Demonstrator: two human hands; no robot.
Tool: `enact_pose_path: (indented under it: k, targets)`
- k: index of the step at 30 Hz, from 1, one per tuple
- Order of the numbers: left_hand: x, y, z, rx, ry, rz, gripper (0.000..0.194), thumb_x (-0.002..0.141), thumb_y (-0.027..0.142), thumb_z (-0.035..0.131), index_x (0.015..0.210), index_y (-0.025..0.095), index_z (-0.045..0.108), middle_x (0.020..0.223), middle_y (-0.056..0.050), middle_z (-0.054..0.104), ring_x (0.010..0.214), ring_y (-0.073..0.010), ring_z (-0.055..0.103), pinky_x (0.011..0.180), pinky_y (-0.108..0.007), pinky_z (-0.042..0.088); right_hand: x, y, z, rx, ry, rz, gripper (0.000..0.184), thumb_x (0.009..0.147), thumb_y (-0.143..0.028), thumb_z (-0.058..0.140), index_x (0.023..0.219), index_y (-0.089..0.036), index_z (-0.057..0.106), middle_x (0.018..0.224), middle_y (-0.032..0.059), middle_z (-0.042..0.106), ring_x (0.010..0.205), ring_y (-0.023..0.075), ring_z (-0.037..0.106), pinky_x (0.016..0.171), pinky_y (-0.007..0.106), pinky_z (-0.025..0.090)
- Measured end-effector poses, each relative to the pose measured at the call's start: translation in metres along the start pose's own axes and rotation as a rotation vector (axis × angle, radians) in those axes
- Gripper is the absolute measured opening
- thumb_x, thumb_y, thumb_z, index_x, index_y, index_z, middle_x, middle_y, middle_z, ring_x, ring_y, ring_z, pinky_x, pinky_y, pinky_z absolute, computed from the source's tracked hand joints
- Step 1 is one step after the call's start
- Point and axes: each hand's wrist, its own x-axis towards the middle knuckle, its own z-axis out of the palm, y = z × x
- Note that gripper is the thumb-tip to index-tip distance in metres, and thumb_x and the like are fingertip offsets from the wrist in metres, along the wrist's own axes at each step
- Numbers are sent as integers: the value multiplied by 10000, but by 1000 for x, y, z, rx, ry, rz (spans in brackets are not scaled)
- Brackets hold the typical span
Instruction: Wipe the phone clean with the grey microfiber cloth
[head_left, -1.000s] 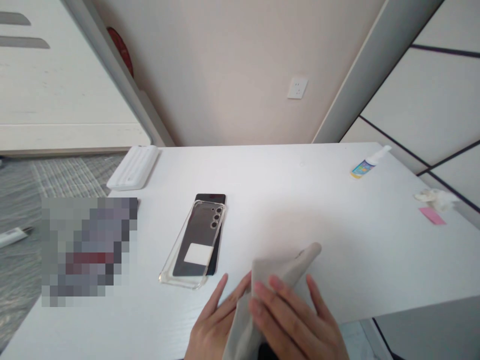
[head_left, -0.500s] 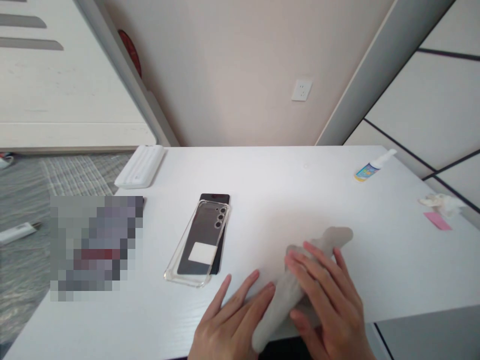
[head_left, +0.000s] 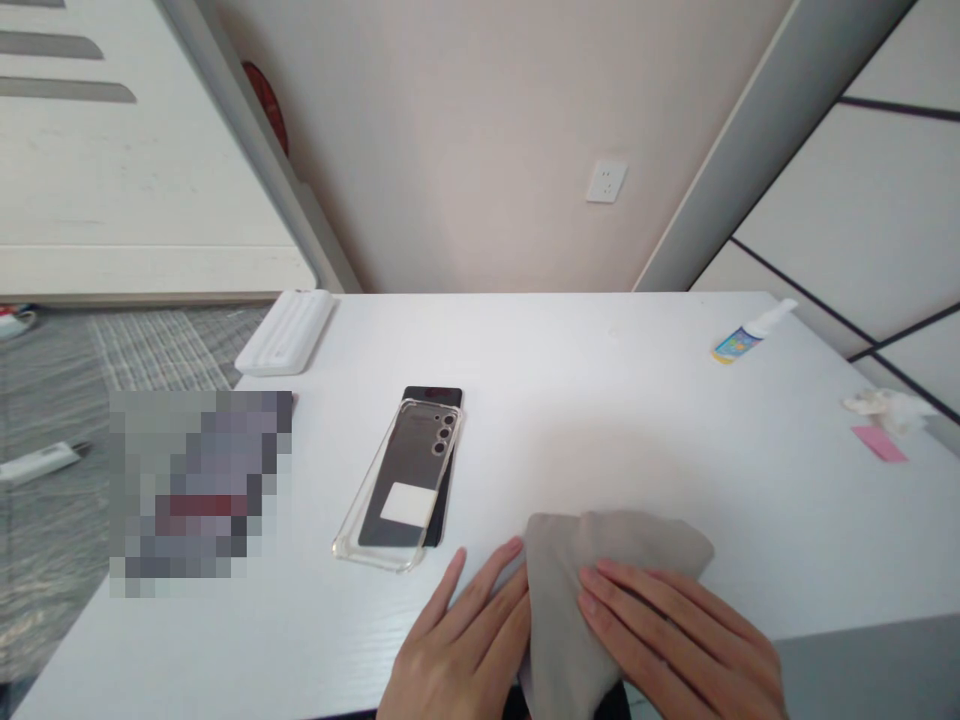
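A grey cloth [head_left: 592,560] lies spread at the near edge of the white table [head_left: 600,400]. My right hand [head_left: 675,640] rests flat on top of it, fingers stretched out. My left hand [head_left: 457,650] lies flat beside the cloth's left edge, its fingers touching the fabric. Left of the cloth, a clear phone case [head_left: 386,545] lies partly over a dark phone [head_left: 431,395], with a white patch showing through the case.
A white ribbed box [head_left: 285,332] sits at the table's back left. A small spray bottle [head_left: 746,335] lies at the back right; crumpled tissue [head_left: 885,405] and a pink slip [head_left: 877,445] lie at the right edge. A blurred-out patch covers the left.
The cloth, bunched into a roll under my right hand a moment ago, now lies spread flat nearer the table's front edge. Both hands have drawn back toward me.
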Motion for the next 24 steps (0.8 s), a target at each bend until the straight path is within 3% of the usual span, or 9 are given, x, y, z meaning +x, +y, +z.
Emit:
enact_pose_path:
  k: [8,12,19,22,24]
  targets:
    - [3,0,-2,51,-100,45,429,923,194,543,1338,176,653,1446,-1,705,1364,-209,641,1270,-359,359,-10,-6,7,24,-49,29,487,1093,-53,321,1232,-161,775,1366,-8,720,1240,121,716,1238,260,379]
    - [3,-1,-4,102,-94,58,510,841,65,510,1319,174,652,1412,1,728,1351,-201,643,1289,-374,315,-10,-8,11,55,-55,74,439,1117,-86,364,1276,-174,763,1404,-10,704,1298,110,678,1262,246,344]
    - [-5,-6,-2,49,-165,87,467,848,120,531,1296,158,658,1349,-56,760,1388,-226,614,1259,-395,391,-3,-10,15,70,-38,63,439,1110,-61,374,1275,-187,761,1394,-35,711,1295,85,675,1274,233,329]
    - [-3,-7,0,57,-157,106,475,878,209,565,1340,122,640,1402,-62,732,1384,-247,610,1230,-402,425,-11,-1,13,84,-19,68,313,1142,-231,479,1259,-170,762,1359,-18,735,1281,95,687,1266,228,343]
    - [-1,-5,0,57,-151,86,572,917,355,613,1424,91,586,1461,-67,693,1371,-250,616,1201,-393,456,-19,8,13,70,-27,82,452,1132,-483,489,1275,-144,751,1361,17,738,1296,122,682,1266,242,347]
